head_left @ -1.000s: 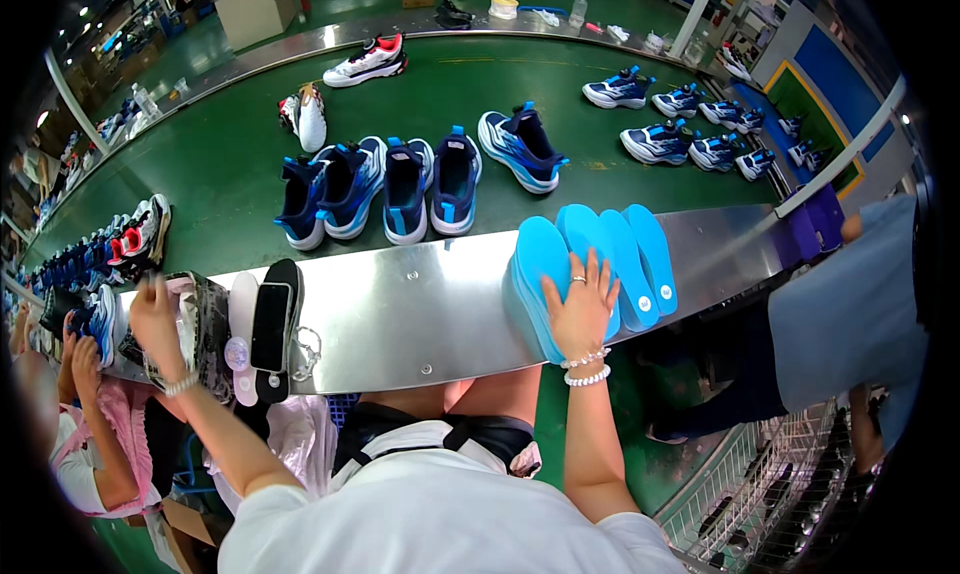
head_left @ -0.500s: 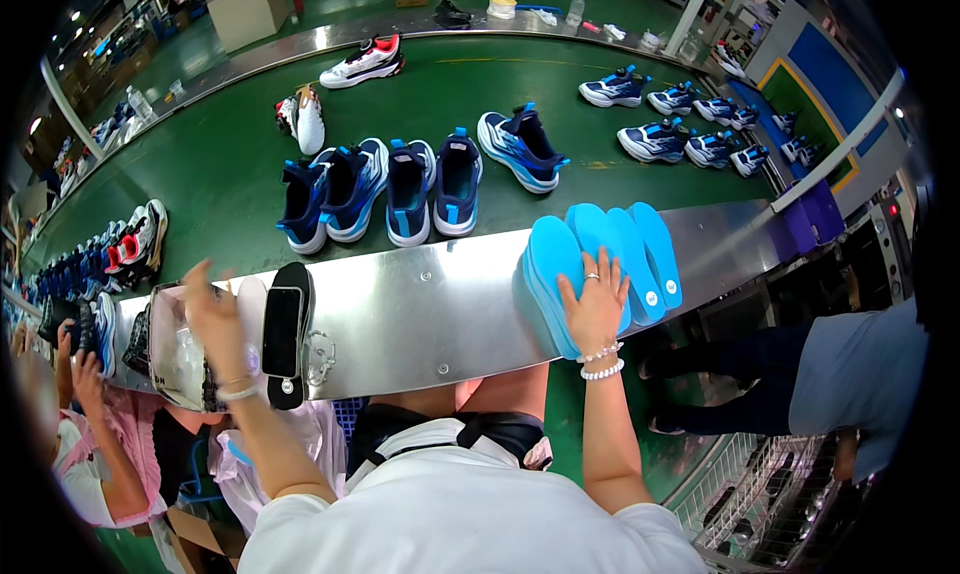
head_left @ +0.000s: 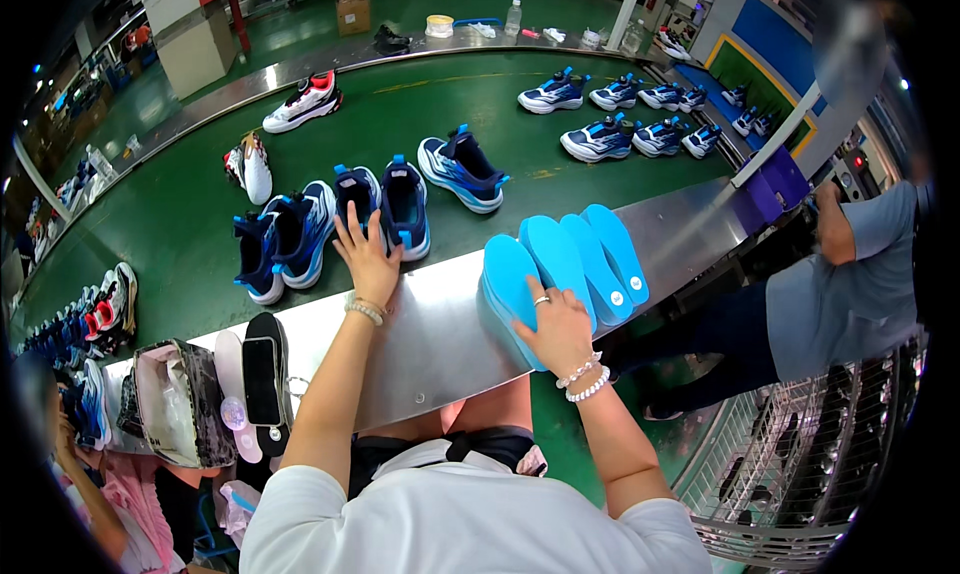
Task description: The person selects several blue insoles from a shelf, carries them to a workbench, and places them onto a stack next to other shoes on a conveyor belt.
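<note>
My left hand point(head_left: 368, 266) reaches over the steel ledge with its fingers apart. Its fingertips are at the near end of a navy sneaker point(head_left: 355, 192) with blue pull tabs; whether they touch it cannot be told. Another navy sneaker point(head_left: 404, 206) stands close on its right. My right hand point(head_left: 560, 332) rests on the bright blue insoles, thumb spread from the fingers. Under it are a stacked insole pile point(head_left: 508, 269) at the left and an overlapping insole point(head_left: 552, 254). Two more insoles, one of them the far-right insole point(head_left: 612, 244), lie beside these.
Steel ledge point(head_left: 430, 354) borders the green belt point(head_left: 480, 114). Several navy sneakers point(head_left: 598, 139) stand far right, and a white-and-red sneaker point(head_left: 303, 104) far left. A box point(head_left: 170, 404) and a phone point(head_left: 262, 379) lie left. A co-worker point(head_left: 840, 294) stands right, beside a wire cart point(head_left: 780, 474).
My left hand has moved from above the box and phone forward and right to the navy sneakers. My right hand has slid nearer on the insoles. The view has turned slightly right.
</note>
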A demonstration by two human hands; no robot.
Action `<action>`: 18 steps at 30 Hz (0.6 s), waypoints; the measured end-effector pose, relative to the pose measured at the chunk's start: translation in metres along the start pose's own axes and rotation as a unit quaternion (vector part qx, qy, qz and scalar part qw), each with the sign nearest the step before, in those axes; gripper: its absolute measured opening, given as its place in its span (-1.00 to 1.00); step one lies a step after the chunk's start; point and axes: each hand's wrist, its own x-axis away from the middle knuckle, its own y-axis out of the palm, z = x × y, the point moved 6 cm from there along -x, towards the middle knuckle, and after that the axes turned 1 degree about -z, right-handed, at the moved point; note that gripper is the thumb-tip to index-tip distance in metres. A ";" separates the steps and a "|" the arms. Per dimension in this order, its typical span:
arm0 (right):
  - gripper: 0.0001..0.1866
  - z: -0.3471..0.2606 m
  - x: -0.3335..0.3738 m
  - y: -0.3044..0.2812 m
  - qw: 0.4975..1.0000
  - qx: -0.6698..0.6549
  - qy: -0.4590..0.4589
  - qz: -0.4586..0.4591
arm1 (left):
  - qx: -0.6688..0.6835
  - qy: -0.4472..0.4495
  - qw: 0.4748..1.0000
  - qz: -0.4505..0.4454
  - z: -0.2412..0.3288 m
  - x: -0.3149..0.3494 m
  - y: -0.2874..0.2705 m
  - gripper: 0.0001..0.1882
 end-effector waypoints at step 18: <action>-0.57 0.042 -0.002 -0.068 0.997 -0.029 -0.003 0.072 | 0.103 0.241 0.856 -0.446 0.090 -0.080 0.136 -0.56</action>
